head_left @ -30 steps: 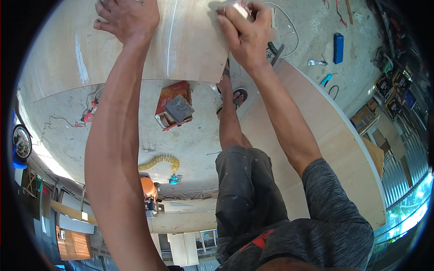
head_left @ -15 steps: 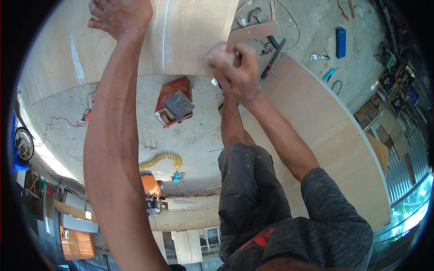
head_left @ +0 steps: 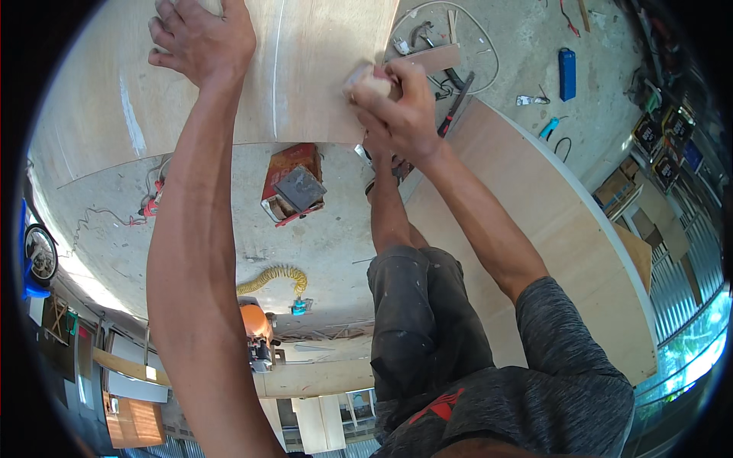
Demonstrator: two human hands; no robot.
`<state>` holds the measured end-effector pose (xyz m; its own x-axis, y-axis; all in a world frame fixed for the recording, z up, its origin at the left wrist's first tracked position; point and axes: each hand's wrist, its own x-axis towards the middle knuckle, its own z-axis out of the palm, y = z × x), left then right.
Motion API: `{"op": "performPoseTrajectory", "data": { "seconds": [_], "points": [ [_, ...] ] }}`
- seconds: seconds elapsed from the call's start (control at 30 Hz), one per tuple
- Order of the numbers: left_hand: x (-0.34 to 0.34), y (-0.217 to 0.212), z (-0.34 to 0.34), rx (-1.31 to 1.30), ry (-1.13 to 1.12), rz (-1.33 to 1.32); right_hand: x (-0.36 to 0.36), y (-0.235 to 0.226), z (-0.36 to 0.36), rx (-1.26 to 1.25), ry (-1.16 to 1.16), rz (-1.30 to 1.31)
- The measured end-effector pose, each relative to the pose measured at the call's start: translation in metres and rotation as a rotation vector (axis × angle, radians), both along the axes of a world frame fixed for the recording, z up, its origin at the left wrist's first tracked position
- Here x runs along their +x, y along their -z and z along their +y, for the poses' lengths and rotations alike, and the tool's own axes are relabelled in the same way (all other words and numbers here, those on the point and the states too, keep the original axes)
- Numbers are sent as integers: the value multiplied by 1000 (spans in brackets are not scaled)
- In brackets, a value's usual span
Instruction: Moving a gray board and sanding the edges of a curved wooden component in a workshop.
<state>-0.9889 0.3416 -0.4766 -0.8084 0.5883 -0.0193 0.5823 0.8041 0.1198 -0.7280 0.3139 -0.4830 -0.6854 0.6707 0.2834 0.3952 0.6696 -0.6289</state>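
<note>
Plywood sheet (head_left: 305,69) (one), two hands, one block (head_left: 365,82).

Sunlit concrete floor (head_left: 489,46), corrugated metal wall (head_left: 676,286), scattered tools

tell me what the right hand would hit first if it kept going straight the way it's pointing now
The right hand, closed on a pale block, points up and to the left across the plywood sheet it presses on. Going on that way it would probably just slide over bare board; nothing else shows in that line, though depth is hard to judge.
</note>
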Motion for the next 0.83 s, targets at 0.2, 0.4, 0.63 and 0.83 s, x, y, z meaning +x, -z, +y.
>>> {"op": "performPoseTrajectory", "data": {
  "seconds": [0.2,0.4,0.63,0.83],
  "points": [
    [-4,4,0,24,24,7,-32,1,52,156,149,-21],
    [-9,10,-7,36,42,37,-19,1,27,12,47,28],
    [-35,35,-13,282,201,22,-12,-6,-9,-36,149,40],
    [-67,-32,-64,282,258,-342,57,-79,-150,-580,163,31]
  ]
}}
